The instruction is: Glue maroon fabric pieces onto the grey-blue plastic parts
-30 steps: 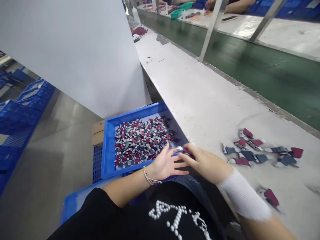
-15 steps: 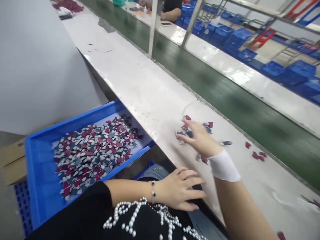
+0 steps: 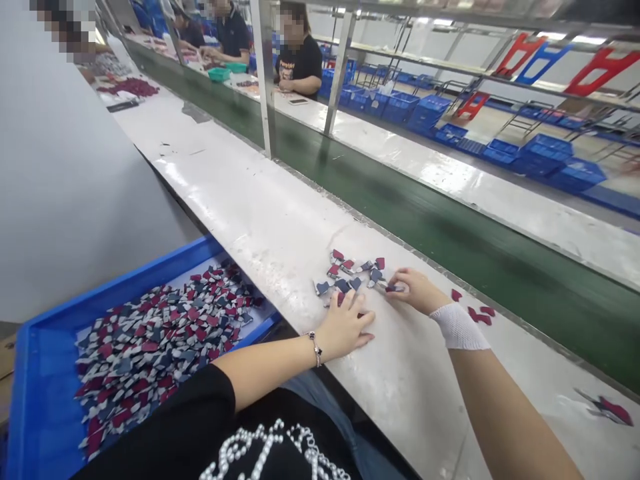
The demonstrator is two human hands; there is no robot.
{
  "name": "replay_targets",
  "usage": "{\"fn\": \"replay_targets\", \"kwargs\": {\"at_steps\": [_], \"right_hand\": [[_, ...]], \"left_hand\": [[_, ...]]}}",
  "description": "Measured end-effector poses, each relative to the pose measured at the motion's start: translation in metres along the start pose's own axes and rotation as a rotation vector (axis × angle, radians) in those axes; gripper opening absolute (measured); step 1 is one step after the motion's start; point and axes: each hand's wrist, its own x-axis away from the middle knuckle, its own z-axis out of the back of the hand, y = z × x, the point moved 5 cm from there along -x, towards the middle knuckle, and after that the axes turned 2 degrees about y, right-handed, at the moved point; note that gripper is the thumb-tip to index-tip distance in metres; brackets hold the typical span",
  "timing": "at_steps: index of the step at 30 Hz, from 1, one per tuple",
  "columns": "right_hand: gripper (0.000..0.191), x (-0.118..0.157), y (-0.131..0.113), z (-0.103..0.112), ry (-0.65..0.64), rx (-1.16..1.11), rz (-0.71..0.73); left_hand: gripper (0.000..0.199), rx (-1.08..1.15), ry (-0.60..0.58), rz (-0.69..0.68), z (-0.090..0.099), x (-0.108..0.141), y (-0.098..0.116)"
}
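My left hand (image 3: 345,327) lies open beside a small cluster of red-and-grey pieces (image 3: 345,275) on the tabletop (image 3: 425,427), my right hand (image 3: 415,291) pinches one, and the blue tray (image 3: 120,285) remains heaped.

A white partition (image 3: 65,200) stands at the left. A green conveyor belt (image 3: 425,220) runs past steel posts (image 3: 339,73), with blue crates (image 3: 550,160) on the floor (image 3: 500,120) beyond and red frames (image 3: 603,63) up high.

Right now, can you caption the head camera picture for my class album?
Left hand and right hand rest among small red-and-grey pieces on a white bench beside a full blue tray.
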Motion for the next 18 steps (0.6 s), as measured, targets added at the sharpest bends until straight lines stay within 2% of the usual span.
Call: {"fn": "replay_targets", "kwargs": {"at_steps": [4,8,12,18], "right_hand": [[0.047,-0.036,-0.015,0.008,0.074,0.002,0.059],[0.055,-0.053,-0.026,0.008,0.006,-0.006,0.094],[0.048,-0.052,-0.036,0.006,-0.095,-0.053,0.21],[0.041,-0.049,-0.04,0.0,-0.07,-0.147,0.243]], "left_hand": [[0.077,-0.049,-0.003,-0.022,-0.004,-0.013,-0.001],[0.099,-0.195,0.101,0.125,0.006,-0.028,-0.02],[0.076,-0.346,0.143,0.17,0.019,-0.035,-0.038],[0.045,-0.381,0.135,0.07,0.029,-0.045,-0.05]]}}
